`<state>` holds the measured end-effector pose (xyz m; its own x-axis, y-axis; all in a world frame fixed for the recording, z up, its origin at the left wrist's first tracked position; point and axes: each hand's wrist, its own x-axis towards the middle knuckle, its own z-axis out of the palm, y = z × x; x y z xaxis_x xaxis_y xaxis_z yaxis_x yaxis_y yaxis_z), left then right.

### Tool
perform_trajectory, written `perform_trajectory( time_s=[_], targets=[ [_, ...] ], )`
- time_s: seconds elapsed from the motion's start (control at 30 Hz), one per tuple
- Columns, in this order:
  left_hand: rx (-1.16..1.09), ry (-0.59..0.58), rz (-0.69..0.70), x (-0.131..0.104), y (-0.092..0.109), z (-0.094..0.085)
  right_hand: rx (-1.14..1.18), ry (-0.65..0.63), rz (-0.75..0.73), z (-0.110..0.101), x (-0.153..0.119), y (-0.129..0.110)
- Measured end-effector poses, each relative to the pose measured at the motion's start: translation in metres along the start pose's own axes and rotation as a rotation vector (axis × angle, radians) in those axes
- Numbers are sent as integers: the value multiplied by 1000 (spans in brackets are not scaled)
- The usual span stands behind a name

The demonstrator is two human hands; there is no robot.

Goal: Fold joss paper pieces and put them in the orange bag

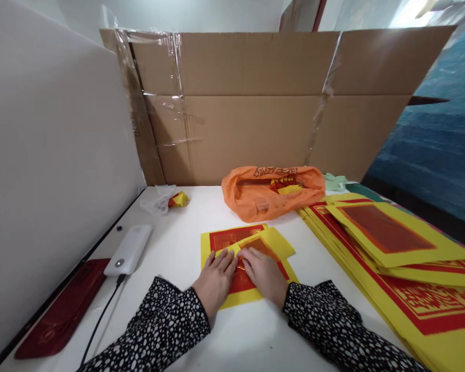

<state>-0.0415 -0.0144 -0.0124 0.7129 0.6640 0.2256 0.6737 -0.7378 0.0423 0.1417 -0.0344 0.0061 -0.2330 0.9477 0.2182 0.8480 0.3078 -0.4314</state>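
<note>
Yellow-and-red paper lies flat on the white bench, a smaller sheet partly folded on top, likely using the larger one as backing. The left hand rests open, fingers flat, seemingly steadying the layers; the right hand bends its fingers at the fold, though whether it pinches is unclear. Both papers have yellow borders around red or orange-brown panels. Beyond sits an orange bag; more sheets are stacked to the right, probably within reach.
</note>
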Motion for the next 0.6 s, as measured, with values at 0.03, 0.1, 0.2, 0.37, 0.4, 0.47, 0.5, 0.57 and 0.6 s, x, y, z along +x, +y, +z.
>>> perform_trajectory(
  time_s=[0.03, 0.1, 0.2, 0.37, 0.4, 0.47, 0.5, 0.57, 0.6],
  targets=[
    [4, 3, 1, 0, 0, 0, -10, 1, 2, 1, 0, 0],
    [7, 13, -2, 1, 1, -1, -23, 4, 4, 2, 1, 0],
    [3, 9, -12, 1, 1, 0, -17, 7, -4, 3, 1, 0],
    [-3, -50, -30, 0, 4, 0, 20, 16, -4, 2, -2, 0],
    [0, -67, -27, 0, 4, -1, 52, 15, 4, 1, -3, 2],
    [-3, -101, -10, -1, 6, -6, 167, 0, 40, -4, -6, 5],
    [-12, -117, 3, -2, 7, -9, 238, -9, 74, -7, -7, 8],
    [-41, -156, 28, -2, 8, -16, 374, -30, 159, -15, -9, 13],
    [-56, -184, 41, -1, 9, -19, 428, -41, 202, -20, -11, 15]
  ],
)
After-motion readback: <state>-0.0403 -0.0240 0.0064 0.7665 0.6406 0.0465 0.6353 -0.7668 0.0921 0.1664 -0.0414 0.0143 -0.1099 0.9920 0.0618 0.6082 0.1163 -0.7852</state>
